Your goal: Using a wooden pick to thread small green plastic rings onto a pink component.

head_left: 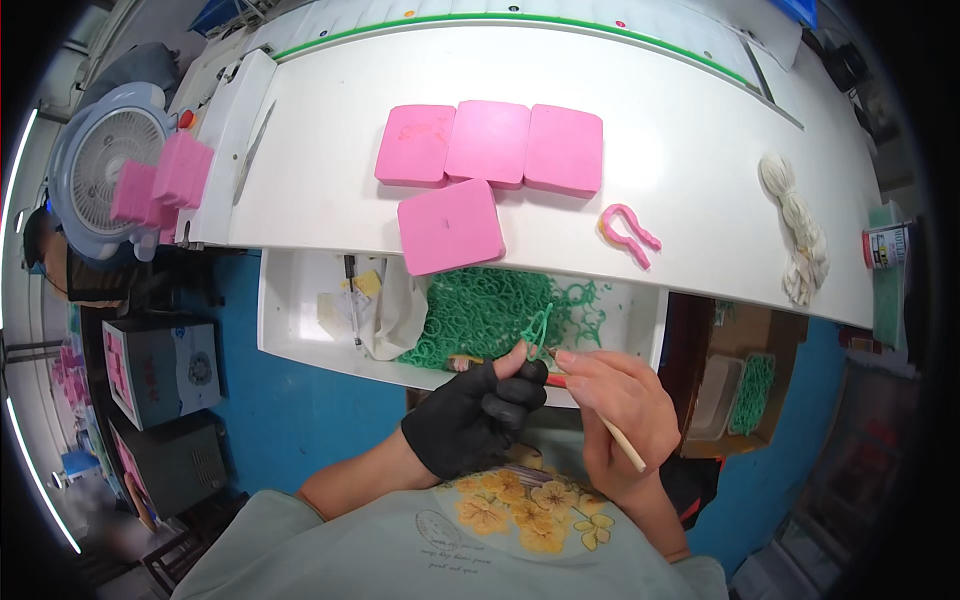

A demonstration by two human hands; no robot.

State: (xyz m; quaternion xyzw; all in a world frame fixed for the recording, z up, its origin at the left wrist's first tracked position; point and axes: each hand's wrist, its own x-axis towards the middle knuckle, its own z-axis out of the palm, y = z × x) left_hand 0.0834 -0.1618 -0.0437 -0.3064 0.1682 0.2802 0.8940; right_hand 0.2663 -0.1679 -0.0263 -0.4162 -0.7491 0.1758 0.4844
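My left hand [478, 412], in a black glove that leaves the thumb bare, is closed above the front edge of an open white drawer [330, 370]. Its thumb and fingers pinch a small green looped piece [538, 326], which sticks up from the grip. My right hand [628, 405] is bare and closed around a slim stick tool with a pale wooden handle [626, 446]. The tool's far end reaches the base of the green piece; I cannot make out its tip. A red strip [553, 380] shows between the hands. Below them, many similar green pieces [480, 310] fill the drawer's middle.
Pink square blocks [487, 143] sit on the white table [690, 120], beside a pink bent loop [630, 236] and a white yarn hank [793, 230]. A pen [352, 300] and white cloth [400, 318] lie in the drawer. A cardboard box [765, 448] stands right, a fan [115, 150] left.
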